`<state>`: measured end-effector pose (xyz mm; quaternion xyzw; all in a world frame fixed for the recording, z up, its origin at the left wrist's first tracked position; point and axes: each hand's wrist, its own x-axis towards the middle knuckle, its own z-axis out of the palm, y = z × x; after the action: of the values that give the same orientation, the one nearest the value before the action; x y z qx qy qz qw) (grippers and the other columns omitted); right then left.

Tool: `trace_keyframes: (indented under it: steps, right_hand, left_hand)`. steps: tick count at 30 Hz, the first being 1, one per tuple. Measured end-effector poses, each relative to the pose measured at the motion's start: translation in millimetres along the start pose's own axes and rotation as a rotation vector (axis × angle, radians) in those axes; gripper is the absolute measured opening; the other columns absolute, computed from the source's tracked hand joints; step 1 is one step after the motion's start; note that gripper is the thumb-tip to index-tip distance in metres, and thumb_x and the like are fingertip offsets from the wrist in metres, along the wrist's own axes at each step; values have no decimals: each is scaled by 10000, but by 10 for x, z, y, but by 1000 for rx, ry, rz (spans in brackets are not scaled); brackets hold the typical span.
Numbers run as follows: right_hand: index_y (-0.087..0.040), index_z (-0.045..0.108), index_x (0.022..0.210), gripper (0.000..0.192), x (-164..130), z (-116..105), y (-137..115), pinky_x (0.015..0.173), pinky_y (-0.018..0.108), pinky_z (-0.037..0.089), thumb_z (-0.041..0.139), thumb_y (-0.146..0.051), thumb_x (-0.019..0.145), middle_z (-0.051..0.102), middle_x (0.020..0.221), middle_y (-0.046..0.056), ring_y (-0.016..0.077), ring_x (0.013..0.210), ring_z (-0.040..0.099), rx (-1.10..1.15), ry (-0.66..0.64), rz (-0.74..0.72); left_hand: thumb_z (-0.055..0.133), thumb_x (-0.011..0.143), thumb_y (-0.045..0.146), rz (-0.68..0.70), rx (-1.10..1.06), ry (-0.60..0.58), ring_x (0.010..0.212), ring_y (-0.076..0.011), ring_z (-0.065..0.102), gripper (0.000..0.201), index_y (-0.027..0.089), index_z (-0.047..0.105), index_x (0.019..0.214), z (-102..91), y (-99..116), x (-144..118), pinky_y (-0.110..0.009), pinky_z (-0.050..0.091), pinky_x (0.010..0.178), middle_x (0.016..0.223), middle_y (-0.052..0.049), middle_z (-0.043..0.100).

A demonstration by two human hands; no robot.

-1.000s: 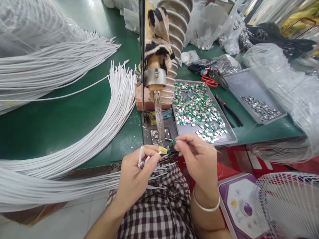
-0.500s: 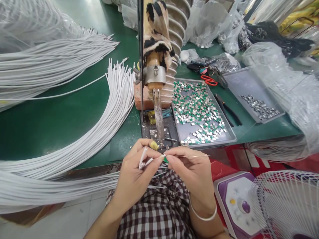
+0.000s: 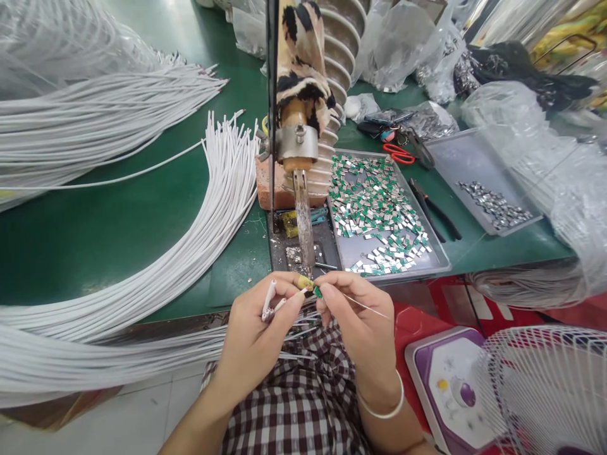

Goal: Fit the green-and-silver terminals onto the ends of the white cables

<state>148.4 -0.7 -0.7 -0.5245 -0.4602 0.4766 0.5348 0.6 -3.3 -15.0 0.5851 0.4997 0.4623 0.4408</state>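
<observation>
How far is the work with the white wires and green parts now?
Done: cannot tell. In hand: the left hand holds white wire ends; the right hand pinches a green part against them. Left: many green parts in the tray, many wires on the table.

Smooth white plastic-sheathed wires (image 3: 203, 221) lie on the matt green bench (image 3: 95, 234). Shiny metal clips (image 3: 379, 215) fill a dull grey metal tray (image 3: 439, 256). Crinkled glossy plastic bags (image 3: 535, 145) sit nearby.

Green-topped workbench (image 3: 118, 215); pale tiled floor (image 3: 142, 411) below; white fan (image 3: 545, 392) at lower right; even light.
</observation>
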Motion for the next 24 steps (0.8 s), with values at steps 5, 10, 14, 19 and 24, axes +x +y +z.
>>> trace_keyframes:
  steps: [5,10,14,19,24]
  right_hand:
    - [-214,748,877,137,-46,33,14,594,241,586,619,-172,898,771,768,10,128,622,700,-267,103,-247]
    - [-225,740,921,154,-55,14,50,649,252,617,619,-131,906,794,818,4,142,699,744,-320,89,-344]
    - [-227,732,943,151,-62,17,63,654,255,619,616,-133,918,789,822,2,140,688,736,-369,91,-385]
    - [-243,709,1047,197,-98,18,107,667,239,611,581,-128,951,763,847,-5,120,691,715,-380,74,-445]
    - [-243,669,1129,255,-110,4,108,674,262,635,475,-133,1008,767,898,20,134,731,744,-360,200,-509]
  left_hand:
    - [587,903,143,0,-34,29,809,-162,727,200,200,651,721,33,72,17,-244,529,697,914,-32,801]
    - [607,875,139,7,-40,46,766,-169,744,190,203,670,707,43,90,44,-251,548,680,862,-29,813]
    - [606,867,130,4,-61,49,762,-165,738,202,205,663,688,43,77,50,-250,549,689,845,-18,808]
    - [608,857,105,27,-79,67,756,-125,719,212,213,647,679,36,103,50,-207,531,693,833,26,791]
    - [596,851,99,35,-51,83,705,-118,696,226,209,629,656,15,169,96,-204,510,631,810,28,776]
